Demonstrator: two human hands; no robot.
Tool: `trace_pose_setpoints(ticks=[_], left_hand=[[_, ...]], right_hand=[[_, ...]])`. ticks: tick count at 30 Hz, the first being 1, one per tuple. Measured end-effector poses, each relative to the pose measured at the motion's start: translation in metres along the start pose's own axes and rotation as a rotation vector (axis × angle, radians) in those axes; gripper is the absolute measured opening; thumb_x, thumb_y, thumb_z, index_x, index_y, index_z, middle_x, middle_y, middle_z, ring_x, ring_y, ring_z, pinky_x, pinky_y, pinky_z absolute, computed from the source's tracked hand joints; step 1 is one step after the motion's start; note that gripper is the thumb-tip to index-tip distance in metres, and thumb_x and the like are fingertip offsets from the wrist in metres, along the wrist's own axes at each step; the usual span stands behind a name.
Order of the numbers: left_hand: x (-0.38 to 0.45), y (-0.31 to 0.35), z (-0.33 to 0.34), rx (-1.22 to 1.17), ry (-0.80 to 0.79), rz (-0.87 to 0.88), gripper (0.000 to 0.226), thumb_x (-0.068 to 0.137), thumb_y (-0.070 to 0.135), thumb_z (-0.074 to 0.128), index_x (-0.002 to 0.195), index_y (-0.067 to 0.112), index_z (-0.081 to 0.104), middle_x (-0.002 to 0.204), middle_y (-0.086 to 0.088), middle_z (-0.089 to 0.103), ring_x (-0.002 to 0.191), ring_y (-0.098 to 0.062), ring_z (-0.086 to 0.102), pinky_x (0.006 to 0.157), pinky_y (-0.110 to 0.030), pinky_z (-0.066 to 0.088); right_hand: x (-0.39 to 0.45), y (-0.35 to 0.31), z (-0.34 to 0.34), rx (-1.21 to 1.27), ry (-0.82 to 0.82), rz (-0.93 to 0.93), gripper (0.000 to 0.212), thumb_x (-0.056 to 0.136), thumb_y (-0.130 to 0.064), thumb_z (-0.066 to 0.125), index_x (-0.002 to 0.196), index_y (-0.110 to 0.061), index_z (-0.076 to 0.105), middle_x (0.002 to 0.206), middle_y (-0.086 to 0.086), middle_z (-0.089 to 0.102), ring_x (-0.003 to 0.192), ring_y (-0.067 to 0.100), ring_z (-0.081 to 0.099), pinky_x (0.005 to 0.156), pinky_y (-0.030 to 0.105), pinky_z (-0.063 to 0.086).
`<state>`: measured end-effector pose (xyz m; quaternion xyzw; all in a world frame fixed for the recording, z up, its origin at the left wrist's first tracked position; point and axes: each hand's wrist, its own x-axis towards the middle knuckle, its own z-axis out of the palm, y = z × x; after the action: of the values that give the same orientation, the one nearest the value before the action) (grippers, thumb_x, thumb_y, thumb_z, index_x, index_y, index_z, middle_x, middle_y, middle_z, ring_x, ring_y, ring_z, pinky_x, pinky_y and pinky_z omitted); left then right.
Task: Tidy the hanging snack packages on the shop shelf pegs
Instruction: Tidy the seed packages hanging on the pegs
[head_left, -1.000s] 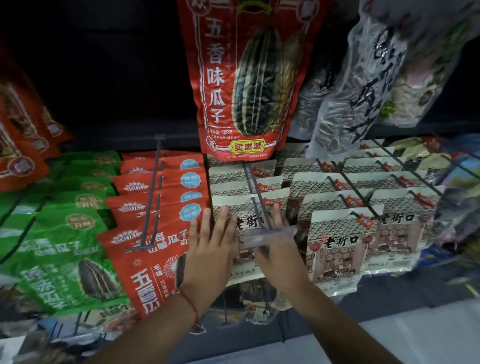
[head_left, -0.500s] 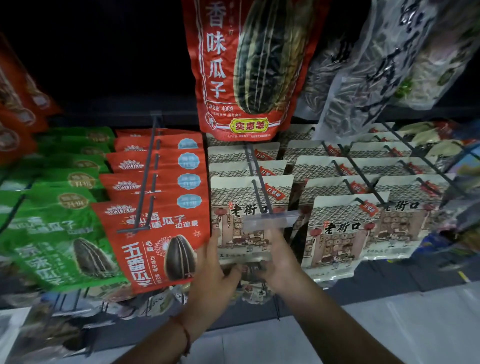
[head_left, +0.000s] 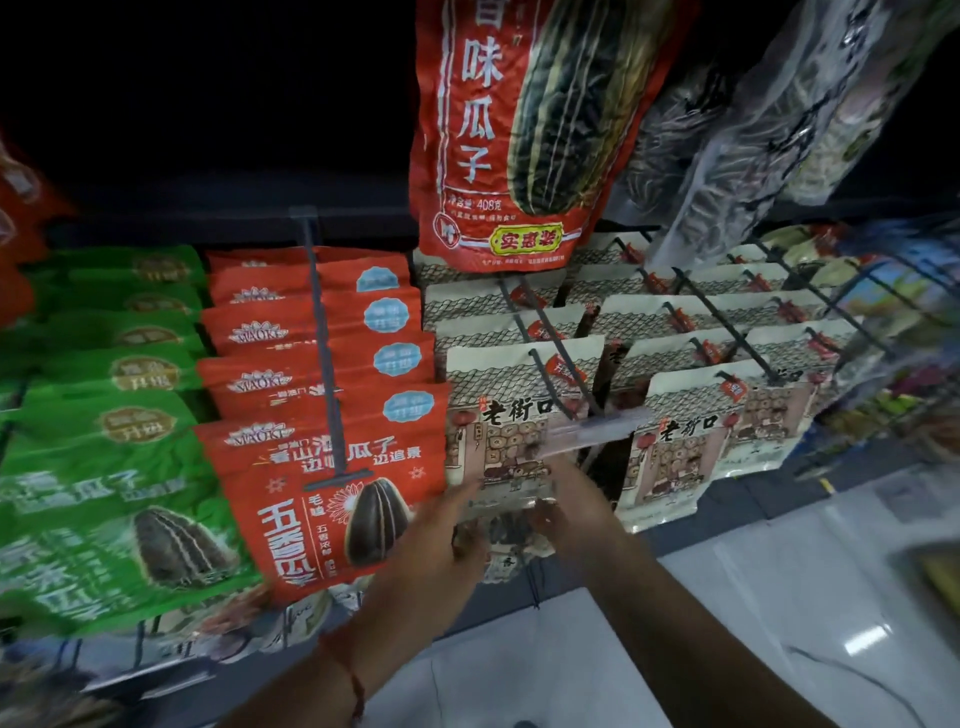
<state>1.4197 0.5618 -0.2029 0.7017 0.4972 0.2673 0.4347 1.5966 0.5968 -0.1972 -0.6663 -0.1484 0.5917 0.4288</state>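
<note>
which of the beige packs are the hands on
The front beige pack of the leftmost beige row, beside the red packs. The left hand and right hand hold its bottom edge; the other beige rows hang untouched.

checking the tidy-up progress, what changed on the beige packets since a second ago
Both hands slid down off the front beige packet's face: the left hand and right hand now hold its bottom edge, one at each side. The packet stays on its peg; the red packets stayed put.
</note>
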Motion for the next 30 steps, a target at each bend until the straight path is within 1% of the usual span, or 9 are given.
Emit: trace_pose_setpoints(ticks=[3,5,8,10,12,14,21,26,30], left_hand=[[-0.004,0.0,-0.013,0.197,-0.067,0.115,0.049,0.095,0.031,0.053,0.141,0.042,0.04,0.128,0.025,0.044,0.114,0.004,0.044,0.089,-0.009,0.035],[-0.001,0.001,-0.011,0.353,-0.11,0.21,0.052,0.093,0.033,0.053,0.142,0.038,0.038,0.136,0.016,0.045,0.122,-0.006,0.045,0.097,-0.022,0.041],[0.001,0.009,0.002,0.57,-0.133,0.25,0.059,0.088,0.036,0.053,0.144,0.033,0.035,0.147,0.003,0.037,0.132,-0.023,0.04,0.104,-0.038,0.04],[0.002,0.029,0.021,0.675,-0.145,0.252,0.063,0.089,0.041,0.05,0.147,0.037,0.028,0.155,0.002,0.026,0.139,-0.025,0.03,0.108,-0.041,0.033],[0.003,0.048,0.042,0.734,-0.145,0.258,0.062,0.093,0.047,0.046,0.149,0.041,0.019,0.159,0.005,0.012,0.143,-0.023,0.02,0.112,-0.041,0.027],[0.004,0.068,0.068,0.76,-0.127,0.235,0.061,0.095,0.05,0.042,0.149,0.042,0.015,0.161,0.006,0.004,0.146,-0.023,0.013,0.115,-0.041,0.023],[0.008,0.157,0.138,0.829,-0.015,0.216,0.065,0.097,0.053,0.038,0.152,0.043,0.004,0.161,0.007,-0.016,0.149,-0.018,-0.008,0.114,-0.032,-0.005],[0.01,0.186,0.147,0.894,0.09,0.193,0.063,0.097,0.045,0.047,0.151,0.036,0.017,0.163,-0.001,-0.002,0.149,-0.026,0.003,0.112,-0.034,-0.002],[0.019,0.192,0.15,0.95,0.13,0.134,0.065,0.098,0.049,0.041,0.152,0.034,0.009,0.163,-0.002,-0.007,0.15,-0.026,-0.003,0.113,-0.036,-0.002]], right_hand=[[-0.033,0.006,-0.005,0.031,-0.01,-0.064,0.012,0.095,-0.023,0.059,0.091,-0.015,0.066,0.083,0.005,0.067,0.081,0.021,0.062,0.072,0.031,0.047],[-0.051,0.011,-0.014,-0.058,-0.015,-0.166,0.007,0.095,-0.023,0.058,0.101,-0.024,0.061,0.093,0.0,0.061,0.084,0.015,0.057,0.08,0.032,0.042],[-0.072,0.015,-0.04,-0.431,-0.03,-0.392,0.026,0.096,-0.03,0.058,0.115,-0.044,0.047,0.106,-0.025,0.052,0.089,-0.012,0.052,0.078,0.013,0.043],[-0.076,0.019,-0.074,-0.649,0.067,-0.546,0.037,0.093,-0.034,0.063,0.121,-0.05,0.044,0.131,-0.022,0.048,0.107,-0.018,0.047,0.088,0.009,0.041],[-0.071,0.022,-0.115,-0.797,0.171,-0.614,0.059,0.09,-0.039,0.065,0.142,-0.038,0.038,0.154,-0.01,0.03,0.141,0.001,0.026,0.11,0.029,0.034],[-0.071,0.017,-0.158,-0.887,0.2,-0.646,0.068,0.09,-0.042,0.064,0.149,-0.031,0.031,0.16,-0.006,0.019,0.148,0.012,0.011,0.115,0.041,0.028],[-0.081,-0.008,-0.268,-1.11,0.057,-0.63,0.071,0.095,-0.047,0.053,0.154,-0.031,0.016,0.163,-0.007,0.001,0.15,0.021,0.002,0.118,0.042,0.02],[-0.074,-0.039,-0.274,-1.125,-0.089,-0.72,0.072,0.094,-0.045,0.052,0.154,-0.034,0.013,0.163,-0.004,-0.001,0.15,0.025,0.0,0.116,0.054,0.019],[-0.065,-0.054,-0.267,-1.151,-0.132,-0.791,0.072,0.096,-0.044,0.049,0.155,-0.032,0.01,0.163,-0.003,-0.001,0.15,0.025,-0.004,0.12,0.048,0.013]])
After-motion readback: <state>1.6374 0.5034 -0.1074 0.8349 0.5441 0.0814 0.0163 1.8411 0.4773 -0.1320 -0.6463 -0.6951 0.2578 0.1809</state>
